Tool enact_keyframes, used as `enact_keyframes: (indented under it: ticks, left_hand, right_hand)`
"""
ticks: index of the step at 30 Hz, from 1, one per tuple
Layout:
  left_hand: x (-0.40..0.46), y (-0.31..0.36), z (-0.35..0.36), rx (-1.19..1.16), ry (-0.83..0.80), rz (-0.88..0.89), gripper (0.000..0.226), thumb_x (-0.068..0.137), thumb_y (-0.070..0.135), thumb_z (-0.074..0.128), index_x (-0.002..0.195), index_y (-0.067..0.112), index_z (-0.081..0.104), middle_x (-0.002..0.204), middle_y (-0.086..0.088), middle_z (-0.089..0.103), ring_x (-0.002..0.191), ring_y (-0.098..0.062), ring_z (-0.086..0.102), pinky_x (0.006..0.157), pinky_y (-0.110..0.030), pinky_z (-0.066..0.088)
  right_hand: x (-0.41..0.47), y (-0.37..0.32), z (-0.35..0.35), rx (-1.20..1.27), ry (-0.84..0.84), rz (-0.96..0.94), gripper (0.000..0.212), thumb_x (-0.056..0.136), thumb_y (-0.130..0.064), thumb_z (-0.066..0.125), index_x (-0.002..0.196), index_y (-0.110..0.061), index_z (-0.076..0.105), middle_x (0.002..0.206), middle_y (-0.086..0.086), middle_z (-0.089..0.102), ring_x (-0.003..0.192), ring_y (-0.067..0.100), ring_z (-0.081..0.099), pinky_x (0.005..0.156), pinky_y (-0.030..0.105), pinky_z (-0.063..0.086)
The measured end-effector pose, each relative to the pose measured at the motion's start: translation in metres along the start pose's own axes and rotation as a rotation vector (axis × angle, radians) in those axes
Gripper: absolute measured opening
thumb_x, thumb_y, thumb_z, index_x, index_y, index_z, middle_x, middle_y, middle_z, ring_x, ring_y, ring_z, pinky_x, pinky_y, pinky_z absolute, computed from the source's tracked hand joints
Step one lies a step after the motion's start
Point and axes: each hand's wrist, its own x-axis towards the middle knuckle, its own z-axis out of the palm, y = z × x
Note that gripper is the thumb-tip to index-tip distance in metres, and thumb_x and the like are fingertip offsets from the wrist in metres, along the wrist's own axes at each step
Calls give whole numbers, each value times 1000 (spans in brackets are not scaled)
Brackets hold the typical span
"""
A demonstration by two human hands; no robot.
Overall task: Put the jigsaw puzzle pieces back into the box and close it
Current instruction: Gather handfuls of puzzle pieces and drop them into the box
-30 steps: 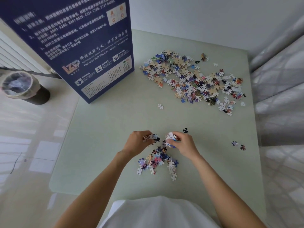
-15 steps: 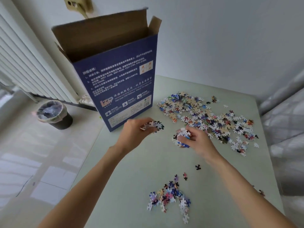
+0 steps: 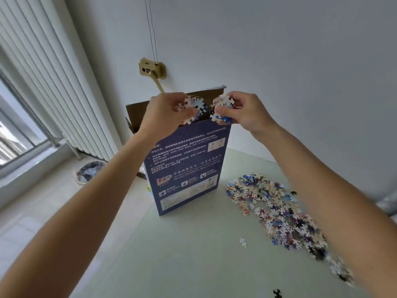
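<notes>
Nearest to me, at the table's (image 3: 193,265) near edge, one dark stray piece (image 3: 277,293) lies partly cut off by the frame, and a single white piece (image 3: 243,242) sits alone further in. Along the right side the main pile of loose pieces (image 3: 277,209) runs from the middle toward the near right corner, where blur smears it and my right forearm covers part of it, so I cannot say how far it reaches. Beyond that the blue puzzle box (image 3: 187,164) stands upright close to the table's left edge, its top flaps open. Both hands are raised at its mouth: my left hand (image 3: 163,117) has its fingers curled round a left handful of pieces (image 3: 191,106), and my right hand (image 3: 247,110) pinches a right handful of pieces (image 3: 221,108), the two clumps just beside each other above the front rim. I judge this to be the drop step of one load, with most of the task left, since the big pile is untouched and the box is not yet closed. The next move calls for both clumps to be clear past the front wall before the fingers loosen, or pieces may spill down the outside. The box interior is hidden behind my hands, so I cannot tell how full it is. Past the table, a bin (image 3: 90,173) stands on the floor under the blinds (image 3: 53,93), and a wall fitting (image 3: 151,70) hangs on the far wall.
</notes>
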Motion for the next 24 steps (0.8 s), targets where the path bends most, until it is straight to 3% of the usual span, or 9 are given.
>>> enact_keyframes:
  ticks: [3,5,8,9,11,14,17,20,24]
  left_hand:
    - [18,-13,-3,221,104,7,23,85,26,65,105,16,69,88,2,66,77,-18,60,70,-25,44]
    - [20,-19,1,358,100,36,23,86,25,64,107,16,69,95,-7,71,83,-27,64,76,-32,49]
    - [16,-26,7,514,15,16,28,88,29,61,114,19,66,105,-11,69,94,-31,62,80,-37,50]
    - [16,-29,9,565,-24,5,30,89,32,60,115,20,65,107,-10,68,96,-32,62,77,-36,49]
    - [16,-34,10,632,-99,-12,30,89,37,58,115,23,64,107,-8,67,95,-31,61,69,-33,47]
    - [19,-40,6,607,-161,-40,29,89,35,58,117,27,62,111,-6,65,94,-29,60,70,-34,48]
    - [19,-41,4,531,-149,-21,25,88,28,61,113,26,64,114,-4,65,97,-28,60,74,-34,50]
    - [18,-41,1,486,-90,6,19,89,19,61,106,22,68,109,-5,66,94,-27,61,74,-32,48]
    - [16,-42,0,483,-114,5,19,90,30,57,101,22,70,98,-2,68,84,-22,62,69,-30,49]
  right_hand:
    - [32,-3,13,-169,31,-162,26,84,-27,67,104,-11,63,103,6,68,91,16,66,78,39,56]
    - [42,-3,22,-286,6,-290,28,84,-30,67,105,-13,64,101,6,69,89,16,65,79,38,55]
    - [50,-1,32,-424,-115,-423,25,84,-22,68,106,-10,66,97,5,70,82,8,59,77,2,39]
    - [52,2,35,-463,-141,-455,25,84,-19,68,107,-10,66,98,6,70,84,7,58,73,-2,34]
    - [55,9,42,-486,-186,-479,26,84,-18,68,109,-12,66,101,5,69,89,8,59,73,0,33]
    - [56,17,48,-461,-205,-462,26,84,-19,67,110,-14,66,102,3,69,90,4,57,73,4,38]
    - [57,18,51,-435,-243,-431,24,84,-22,67,108,-16,67,99,2,70,89,9,61,75,18,46]
    - [60,16,53,-450,-317,-388,20,85,-26,66,104,-19,67,93,-1,68,85,11,61,74,23,45]
    - [62,15,55,-487,-370,-344,20,87,-26,64,104,-19,68,97,-1,68,89,12,59,80,31,48]
